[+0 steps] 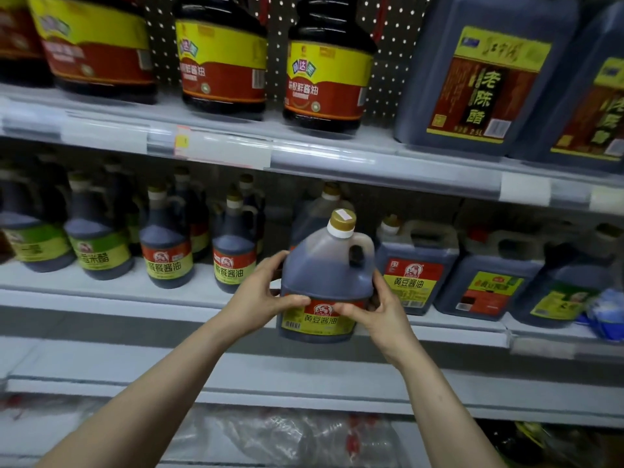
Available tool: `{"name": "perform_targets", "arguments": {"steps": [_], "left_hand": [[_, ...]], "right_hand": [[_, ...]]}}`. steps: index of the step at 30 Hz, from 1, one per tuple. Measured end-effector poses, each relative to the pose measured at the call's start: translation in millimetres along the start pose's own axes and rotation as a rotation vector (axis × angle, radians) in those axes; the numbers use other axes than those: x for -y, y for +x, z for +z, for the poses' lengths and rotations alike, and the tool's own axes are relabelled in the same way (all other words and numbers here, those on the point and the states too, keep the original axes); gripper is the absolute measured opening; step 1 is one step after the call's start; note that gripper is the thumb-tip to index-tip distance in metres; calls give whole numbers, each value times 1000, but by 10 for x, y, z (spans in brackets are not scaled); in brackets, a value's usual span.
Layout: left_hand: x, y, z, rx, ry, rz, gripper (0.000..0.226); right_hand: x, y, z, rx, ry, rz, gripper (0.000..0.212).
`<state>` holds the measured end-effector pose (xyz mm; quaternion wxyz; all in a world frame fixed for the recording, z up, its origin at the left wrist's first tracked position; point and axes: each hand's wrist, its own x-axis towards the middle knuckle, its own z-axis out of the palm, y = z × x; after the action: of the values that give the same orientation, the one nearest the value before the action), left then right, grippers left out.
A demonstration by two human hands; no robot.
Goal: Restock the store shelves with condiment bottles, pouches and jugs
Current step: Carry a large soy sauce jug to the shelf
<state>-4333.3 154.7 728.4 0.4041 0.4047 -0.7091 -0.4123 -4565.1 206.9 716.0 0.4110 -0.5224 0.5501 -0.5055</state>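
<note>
Both hands are on the jug (327,278) now, held up in front of the middle shelf (111,292). Left hand (260,295) wraps the near left side, thumb across the label; right hand (374,312) clamps the right side, thumb pressing the label's red band. Firm grip on both flanks. The jug is squat, translucent plastic, dark brown liquid filling it to the shoulder, a moulded loop handle by the neck, a white collar and a ridged gold cap (342,221) with a pale sticker on top. Its label is yellow below, red above, with a barcode at the left. Its base hangs at the shelf's front edge, tilted slightly. Just right stands a twin jug (415,282), boxy, same label. Left, rounder bottles (165,258) line up. Above, big glossy bottles (326,79) against pegboard.
</note>
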Motion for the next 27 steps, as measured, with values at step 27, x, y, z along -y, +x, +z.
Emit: {"name": "perform_targets", "arguments": {"steps": [27], "left_hand": [[286,436,122,-35,244,-35,85]], "right_hand": [[-24,445,-44,14,-264,58,70]]}}
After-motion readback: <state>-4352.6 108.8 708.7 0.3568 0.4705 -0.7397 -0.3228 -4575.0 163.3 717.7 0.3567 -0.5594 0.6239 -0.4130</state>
